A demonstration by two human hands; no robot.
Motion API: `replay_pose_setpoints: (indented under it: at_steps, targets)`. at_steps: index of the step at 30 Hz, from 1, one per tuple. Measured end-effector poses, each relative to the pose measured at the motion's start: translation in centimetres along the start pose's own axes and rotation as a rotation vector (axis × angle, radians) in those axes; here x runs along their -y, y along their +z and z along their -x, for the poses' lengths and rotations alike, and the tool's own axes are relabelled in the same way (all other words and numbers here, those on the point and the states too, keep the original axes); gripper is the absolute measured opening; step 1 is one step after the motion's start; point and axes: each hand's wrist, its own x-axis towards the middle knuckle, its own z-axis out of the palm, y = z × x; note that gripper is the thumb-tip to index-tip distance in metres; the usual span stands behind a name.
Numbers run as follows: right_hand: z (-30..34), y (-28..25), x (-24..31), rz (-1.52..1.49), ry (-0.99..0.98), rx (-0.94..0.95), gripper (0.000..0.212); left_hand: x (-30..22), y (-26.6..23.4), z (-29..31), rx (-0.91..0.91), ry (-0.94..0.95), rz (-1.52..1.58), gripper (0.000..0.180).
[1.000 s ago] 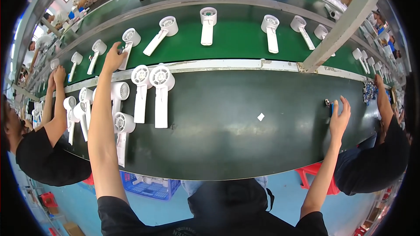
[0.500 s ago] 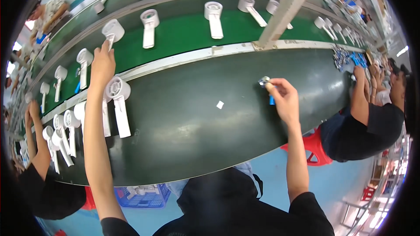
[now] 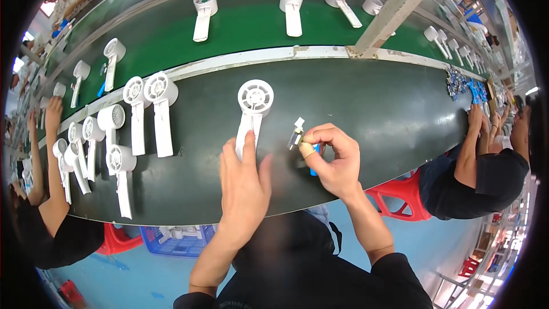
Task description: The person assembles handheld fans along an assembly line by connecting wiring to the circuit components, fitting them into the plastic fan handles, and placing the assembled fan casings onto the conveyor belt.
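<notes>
The right hand [image 3: 337, 160] pinches a small circuit board [image 3: 295, 137] between thumb and forefinger, apparently by its edge so that most of it shows; a blue part [image 3: 314, 163] shows beneath the fingers. The left hand [image 3: 246, 189] lays its fingers over the handle of a white handheld fan [image 3: 255, 98] at the frame's centre, probably to steady it face up; its thumb stands apart, and I cannot tell whether the handle is clasped underneath. A white scrap [image 3: 299, 121] appears at the board's upper end.

At left, eight more fans [image 3: 161, 88] lie on the dark table [image 3: 400, 120], handles mostly toward the lower edge, perhaps for easy grasping. At upper middle, four lie on the green belt [image 3: 249, 23] left of one post [image 3: 394, 14]. One blue crate [image 3: 177, 246] sits at lower left.
</notes>
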Motion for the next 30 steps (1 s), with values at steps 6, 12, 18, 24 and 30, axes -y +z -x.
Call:
replay_pose_setpoints:
  at_steps: [6, 12, 18, 24, 30]
  targets:
    - [0.0, 4.2, 1.0, -0.078, -0.167, 0.04, 0.017, -0.8, -2.6, 1.3, -0.233, 0.18, -0.047, 0.037]
    - [-0.4, 5.5, 1.9, -0.162, -0.236, 0.267, 0.025, 0.4, -3.4, 0.9, -0.191, 0.083, 0.655, 0.029]
    - [-3.0, 2.6, 0.0, 0.021, 0.059, 0.213, 0.019, 2.9, -5.9, -2.1, -0.121, 0.024, 0.68, 0.028]
    - [-3.3, 3.2, -0.6, 0.109, 0.067, 0.263, 0.017, 3.4, -3.1, -3.9, -0.088, 0.35, 0.044, 0.011]
    - [-3.9, 3.8, 0.0, 0.138, 0.03, 0.324, 0.018, 3.8, -2.3, -4.1, -0.044, 0.316, 0.032, 0.012]
